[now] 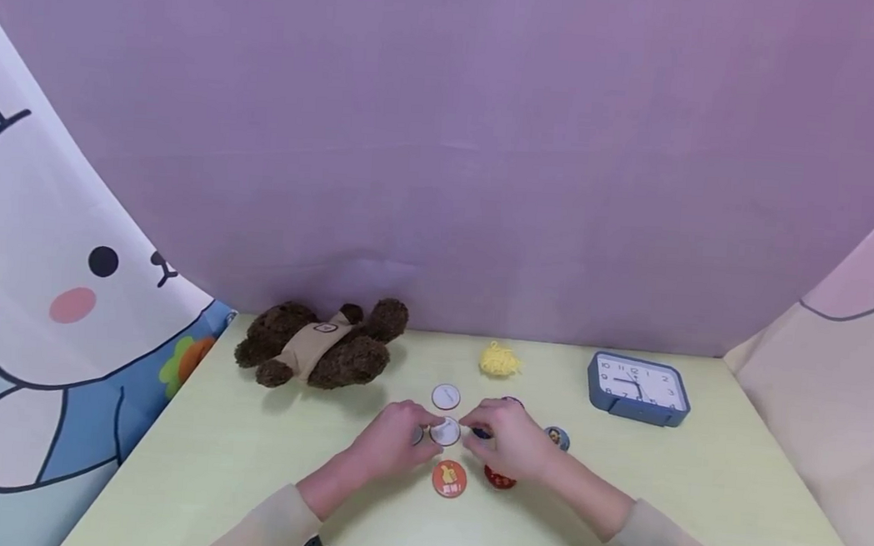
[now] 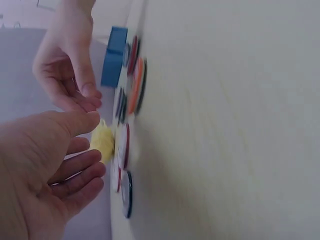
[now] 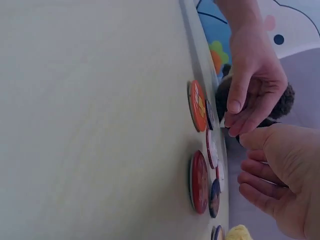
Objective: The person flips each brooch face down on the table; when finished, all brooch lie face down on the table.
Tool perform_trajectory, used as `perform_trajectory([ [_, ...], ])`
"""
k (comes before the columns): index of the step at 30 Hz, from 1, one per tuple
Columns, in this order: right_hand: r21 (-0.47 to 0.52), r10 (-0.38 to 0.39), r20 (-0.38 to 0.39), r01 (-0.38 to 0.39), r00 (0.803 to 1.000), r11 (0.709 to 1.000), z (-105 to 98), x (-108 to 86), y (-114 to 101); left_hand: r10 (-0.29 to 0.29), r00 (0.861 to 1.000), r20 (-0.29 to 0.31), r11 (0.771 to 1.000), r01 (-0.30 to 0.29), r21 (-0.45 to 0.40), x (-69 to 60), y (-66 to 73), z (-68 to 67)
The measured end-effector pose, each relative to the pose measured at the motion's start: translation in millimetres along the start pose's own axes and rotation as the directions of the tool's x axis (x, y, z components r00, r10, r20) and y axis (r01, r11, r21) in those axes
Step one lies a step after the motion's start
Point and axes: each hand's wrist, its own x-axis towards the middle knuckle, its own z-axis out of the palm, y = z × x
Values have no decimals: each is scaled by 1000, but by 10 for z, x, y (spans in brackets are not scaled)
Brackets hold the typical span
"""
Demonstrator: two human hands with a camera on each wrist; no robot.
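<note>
Several round button badges lie on the pale table between my hands. A white badge sits in the middle, with another white badge behind it and an orange badge in front. My left hand hovers left of the middle badge and partly covers a dark-rimmed badge. From the right, my right hand hovers with fingers loosely bent, partly hiding a red badge and a dark blue badge. In both wrist views the fingertips are close together above the badges, with nothing visibly held.
A brown teddy bear lies at the back left. Behind the badges is a yellow fluffy ball. A blue clock stands at the back right, and a blue badge lies beyond my right wrist. A purple cloth hangs behind the table.
</note>
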Motion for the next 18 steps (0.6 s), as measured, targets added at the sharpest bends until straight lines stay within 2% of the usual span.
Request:
perform_trajectory([
  [5, 12, -48, 41, 48, 998, 999, 19, -122, -106, -16, 997, 79, 997, 21, -69, -118, 140, -76],
  [12, -50, -96, 87, 101, 992, 994, 118, -236, -225, 1, 998, 69, 999, 2, -33, -270, 197, -108],
  [15, -88, -81, 98, 89, 992, 992, 130, -257, -242, -3, 996, 84, 1000, 5, -25, -296, 193, -90],
  [18, -92, -61, 113, 71, 992, 993, 138, -257, -256, -30, 994, 104, 999, 34, -32, -325, 186, -56],
])
